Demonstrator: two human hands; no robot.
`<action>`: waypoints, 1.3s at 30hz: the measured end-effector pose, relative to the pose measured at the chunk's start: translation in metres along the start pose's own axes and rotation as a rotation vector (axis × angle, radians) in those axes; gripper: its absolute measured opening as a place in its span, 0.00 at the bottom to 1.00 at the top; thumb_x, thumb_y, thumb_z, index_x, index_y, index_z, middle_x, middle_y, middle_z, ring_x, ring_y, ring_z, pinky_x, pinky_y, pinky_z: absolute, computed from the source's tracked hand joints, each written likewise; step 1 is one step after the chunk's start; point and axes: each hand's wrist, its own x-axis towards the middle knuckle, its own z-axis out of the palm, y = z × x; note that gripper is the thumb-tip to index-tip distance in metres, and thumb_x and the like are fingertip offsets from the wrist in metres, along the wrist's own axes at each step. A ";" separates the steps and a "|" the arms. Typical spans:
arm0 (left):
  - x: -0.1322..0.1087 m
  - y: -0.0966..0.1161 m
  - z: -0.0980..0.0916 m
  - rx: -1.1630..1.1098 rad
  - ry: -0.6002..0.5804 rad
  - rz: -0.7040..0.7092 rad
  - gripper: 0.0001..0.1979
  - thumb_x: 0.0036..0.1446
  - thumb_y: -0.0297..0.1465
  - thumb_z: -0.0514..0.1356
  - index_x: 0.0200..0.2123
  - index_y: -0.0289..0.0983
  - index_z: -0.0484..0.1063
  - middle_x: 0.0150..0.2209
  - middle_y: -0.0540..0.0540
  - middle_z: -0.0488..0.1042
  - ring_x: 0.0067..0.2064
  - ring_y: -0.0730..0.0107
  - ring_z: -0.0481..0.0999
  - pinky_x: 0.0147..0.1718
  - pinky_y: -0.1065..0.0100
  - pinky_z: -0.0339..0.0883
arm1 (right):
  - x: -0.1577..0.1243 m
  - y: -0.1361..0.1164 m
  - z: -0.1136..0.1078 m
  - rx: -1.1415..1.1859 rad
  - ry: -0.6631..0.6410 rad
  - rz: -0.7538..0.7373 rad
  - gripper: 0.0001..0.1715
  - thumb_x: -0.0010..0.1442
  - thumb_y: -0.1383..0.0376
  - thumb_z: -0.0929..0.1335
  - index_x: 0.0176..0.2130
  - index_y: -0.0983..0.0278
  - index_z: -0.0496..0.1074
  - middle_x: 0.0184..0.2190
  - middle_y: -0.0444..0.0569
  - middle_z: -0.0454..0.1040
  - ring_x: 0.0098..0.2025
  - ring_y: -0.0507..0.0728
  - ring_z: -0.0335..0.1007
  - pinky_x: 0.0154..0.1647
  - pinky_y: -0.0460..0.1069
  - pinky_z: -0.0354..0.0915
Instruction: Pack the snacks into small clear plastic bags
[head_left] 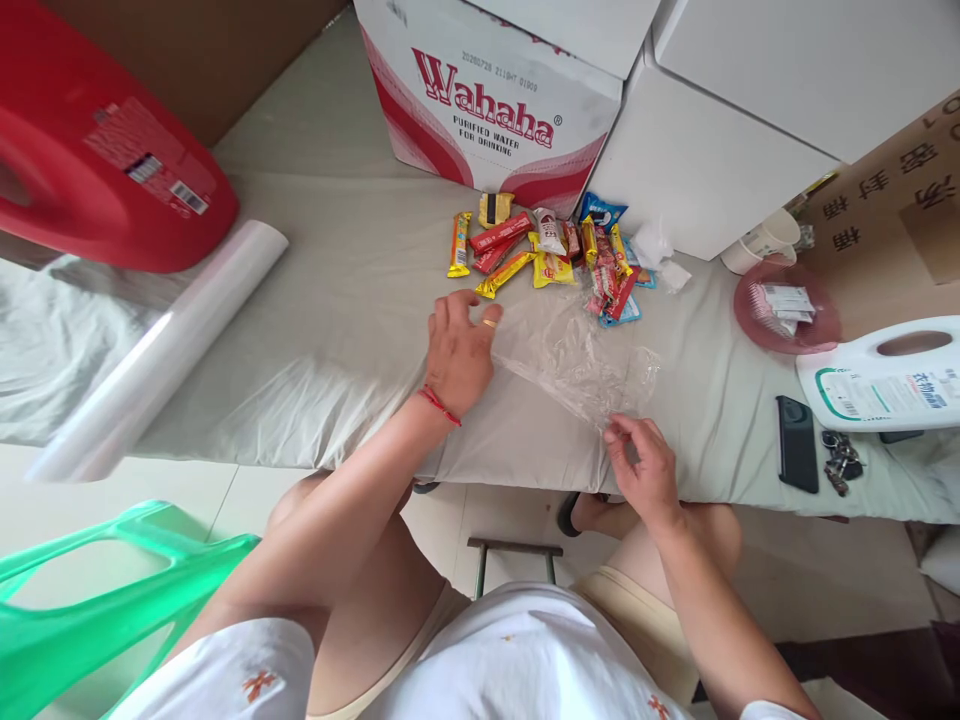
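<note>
A clear plastic bag (577, 350) lies crumpled on the grey sheet, between my hands. My right hand (643, 465) pinches its near right corner between thumb and fingertips. At the bag's left edge rests my left hand (459, 350), palm down, with its fingers bent and a gap between thumb and index finger. It wears a ring and a red string bracelet. Just beyond the bag is a loose pile of small wrapped snacks, among them a yellow packet (553, 268), a red bar (501, 234) and a blue packet (602, 210).
A Wahaha water carton (495, 110) stands behind the snacks, beside white drawers (735, 150). Left are a red jug (112, 150) and a plastic film roll (165, 350). Right are a pink bowl (750, 310), white bottle (885, 380), phone (796, 445) and keys (841, 460). A green stool (112, 600) stands lower left.
</note>
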 end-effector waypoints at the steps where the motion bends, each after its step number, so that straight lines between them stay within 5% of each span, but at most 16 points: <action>1: 0.000 0.002 0.001 -0.009 -0.030 0.092 0.19 0.67 0.25 0.52 0.56 0.41 0.75 0.62 0.37 0.68 0.64 0.49 0.64 0.60 0.50 0.61 | 0.003 0.001 0.000 0.041 0.030 0.112 0.17 0.71 0.56 0.68 0.54 0.61 0.75 0.35 0.49 0.80 0.35 0.58 0.73 0.41 0.55 0.71; 5: 0.002 0.007 0.006 -0.047 -0.206 0.312 0.17 0.67 0.24 0.52 0.46 0.39 0.81 0.62 0.38 0.72 0.67 0.46 0.60 0.61 0.46 0.56 | 0.021 0.008 0.006 0.150 -0.018 0.471 0.30 0.65 0.49 0.71 0.59 0.64 0.72 0.25 0.40 0.72 0.27 0.56 0.68 0.35 0.52 0.67; 9: 0.005 0.011 0.006 -0.066 -0.321 0.203 0.16 0.62 0.22 0.53 0.39 0.36 0.82 0.51 0.36 0.78 0.59 0.46 0.68 0.54 0.47 0.59 | 0.033 0.016 0.008 0.239 -0.044 0.575 0.20 0.62 0.49 0.72 0.41 0.63 0.78 0.22 0.39 0.65 0.24 0.53 0.61 0.29 0.49 0.61; 12: 0.008 0.016 0.000 -0.050 -0.375 0.073 0.18 0.67 0.28 0.50 0.40 0.37 0.82 0.49 0.37 0.80 0.54 0.47 0.72 0.51 0.48 0.61 | 0.033 0.013 0.000 0.149 0.060 0.424 0.16 0.64 0.52 0.72 0.37 0.62 0.80 0.29 0.44 0.69 0.30 0.54 0.65 0.32 0.49 0.64; 17: 0.010 0.024 -0.008 0.009 -0.384 -0.016 0.21 0.71 0.38 0.49 0.41 0.37 0.82 0.51 0.36 0.79 0.56 0.46 0.72 0.51 0.49 0.64 | 0.013 -0.012 -0.015 -0.259 0.196 -0.061 0.06 0.67 0.63 0.72 0.38 0.57 0.82 0.43 0.53 0.73 0.44 0.60 0.68 0.47 0.57 0.69; 22: 0.005 0.029 -0.010 0.126 -0.357 -0.074 0.23 0.73 0.41 0.49 0.45 0.37 0.82 0.51 0.34 0.78 0.57 0.43 0.72 0.51 0.48 0.64 | -0.032 -0.033 -0.006 -0.428 0.125 -0.379 0.14 0.61 0.74 0.74 0.39 0.54 0.81 0.49 0.52 0.76 0.49 0.63 0.65 0.49 0.57 0.69; 31: -0.017 0.033 -0.022 0.292 -0.376 -0.045 0.21 0.71 0.31 0.48 0.45 0.31 0.81 0.51 0.27 0.78 0.60 0.38 0.69 0.52 0.43 0.64 | -0.081 -0.078 0.040 -0.220 -0.074 -0.319 0.09 0.63 0.73 0.71 0.38 0.59 0.78 0.51 0.51 0.79 0.43 0.60 0.67 0.47 0.56 0.67; 39: 0.002 -0.014 -0.043 -0.121 -0.598 -0.043 0.15 0.54 0.21 0.54 0.36 0.39 0.79 0.61 0.44 0.78 0.59 0.55 0.78 0.58 0.58 0.70 | -0.066 -0.082 0.035 -0.157 -0.130 -0.362 0.08 0.66 0.73 0.70 0.38 0.60 0.78 0.53 0.51 0.81 0.40 0.59 0.70 0.43 0.56 0.70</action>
